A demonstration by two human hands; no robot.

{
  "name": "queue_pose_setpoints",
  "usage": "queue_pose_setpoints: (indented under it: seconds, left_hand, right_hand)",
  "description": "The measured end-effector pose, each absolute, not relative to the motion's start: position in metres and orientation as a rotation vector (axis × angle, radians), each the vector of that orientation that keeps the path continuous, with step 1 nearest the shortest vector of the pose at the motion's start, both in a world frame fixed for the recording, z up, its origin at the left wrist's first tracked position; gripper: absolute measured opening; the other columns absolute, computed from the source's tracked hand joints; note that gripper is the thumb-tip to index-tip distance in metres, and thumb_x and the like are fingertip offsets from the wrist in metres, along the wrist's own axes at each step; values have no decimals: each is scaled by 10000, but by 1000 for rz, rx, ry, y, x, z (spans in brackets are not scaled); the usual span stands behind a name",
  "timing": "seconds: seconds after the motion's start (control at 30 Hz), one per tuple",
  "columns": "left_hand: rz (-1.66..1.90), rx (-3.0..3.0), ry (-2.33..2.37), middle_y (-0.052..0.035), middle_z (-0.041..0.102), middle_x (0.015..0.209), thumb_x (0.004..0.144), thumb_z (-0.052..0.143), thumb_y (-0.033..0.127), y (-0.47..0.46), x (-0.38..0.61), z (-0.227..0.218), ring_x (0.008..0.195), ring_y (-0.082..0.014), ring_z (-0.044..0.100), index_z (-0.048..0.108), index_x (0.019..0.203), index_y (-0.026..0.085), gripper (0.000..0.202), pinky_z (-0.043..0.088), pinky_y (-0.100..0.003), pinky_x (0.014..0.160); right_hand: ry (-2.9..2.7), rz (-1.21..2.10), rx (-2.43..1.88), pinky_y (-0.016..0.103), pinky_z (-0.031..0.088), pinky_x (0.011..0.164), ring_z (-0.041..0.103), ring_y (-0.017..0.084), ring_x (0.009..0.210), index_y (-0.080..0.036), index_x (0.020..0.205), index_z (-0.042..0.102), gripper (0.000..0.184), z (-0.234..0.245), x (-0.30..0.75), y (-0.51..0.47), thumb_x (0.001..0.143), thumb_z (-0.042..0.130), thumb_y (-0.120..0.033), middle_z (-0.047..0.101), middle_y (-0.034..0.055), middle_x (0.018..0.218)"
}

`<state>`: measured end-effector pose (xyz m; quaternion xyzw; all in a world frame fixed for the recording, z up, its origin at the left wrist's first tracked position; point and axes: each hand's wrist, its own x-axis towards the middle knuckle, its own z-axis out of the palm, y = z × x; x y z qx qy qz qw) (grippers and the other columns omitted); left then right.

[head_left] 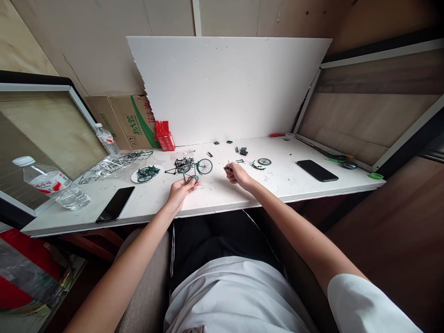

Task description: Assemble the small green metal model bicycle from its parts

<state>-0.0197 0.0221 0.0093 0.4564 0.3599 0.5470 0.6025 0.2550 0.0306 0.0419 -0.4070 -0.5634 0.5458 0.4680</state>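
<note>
A small dark green model bicycle (190, 167) stands partly built on the white table (222, 192). My left hand (181, 190) lies palm up just in front of it, fingers curled around the lower wheel. My right hand (237, 174) is to the right of the model, pinched shut on a thin small tool or pin that I cannot make out. A loose green wheel (264, 161) and a curved green part (257, 166) lie to the right of that hand.
Several small green and dark parts (243, 151) lie further back. A white dish of parts (147, 173), clear bags (111, 165), a red box (164, 135), two water bottles (52, 185) and a black phone (115, 204) are left. Another phone (317, 170) lies right. White foam board (225, 88) stands behind.
</note>
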Motion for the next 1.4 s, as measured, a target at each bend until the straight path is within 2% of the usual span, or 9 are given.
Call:
queue_pose_setpoints:
  seconds: [0.17,0.37,0.57,0.9,1.17,1.4]
  left_hand:
    - [1276,1018,807,-96,774,1112,680,970,278,19,-19,15,1060,-273,774,752,1105,155,493,531,-325,890]
    - [1182,918,709,-127,792,1118,733,919,209,7,-10,24,1118,-275,762,747,1016,140,337,541,-309,903]
    - [1233,916,725,-87,788,1067,692,931,166,1,3,19,1047,-243,770,738,1029,148,389,537,-337,946]
    - [1279,1055,705,-60,747,1034,669,951,210,7,5,6,1034,-213,710,720,1032,157,433,515,-403,1050]
    - [1291,1181,770,-76,717,1041,716,925,310,8,4,0,1002,-230,691,685,1092,165,469,554,-395,944]
    - [1320,1231,806,-84,693,1076,707,919,322,9,6,-1,1024,-232,665,676,1089,162,479,567,-373,899]
  right_hand:
    - [-1452,1326,-1001,275,166,482,169,118,534,-260,716,304,331,37,231,17,967,481,-384,250,-51,652]
    - [-1465,1423,-935,260,189,479,214,111,526,-243,743,369,279,34,202,4,987,436,-361,278,-53,654]
    - [-1484,1367,-894,243,199,467,263,116,531,-234,808,441,261,19,188,5,1001,414,-408,318,-47,665]
    - [-1583,1229,-934,241,241,485,295,125,540,-240,849,472,304,9,188,6,990,456,-509,332,-57,644]
    - [-1705,1056,-947,273,326,566,399,146,609,-228,823,512,362,0,186,13,995,462,-542,459,-30,666]
    - [-1733,1009,-924,281,355,612,419,148,639,-221,825,521,340,2,186,11,1014,439,-492,467,-29,679]
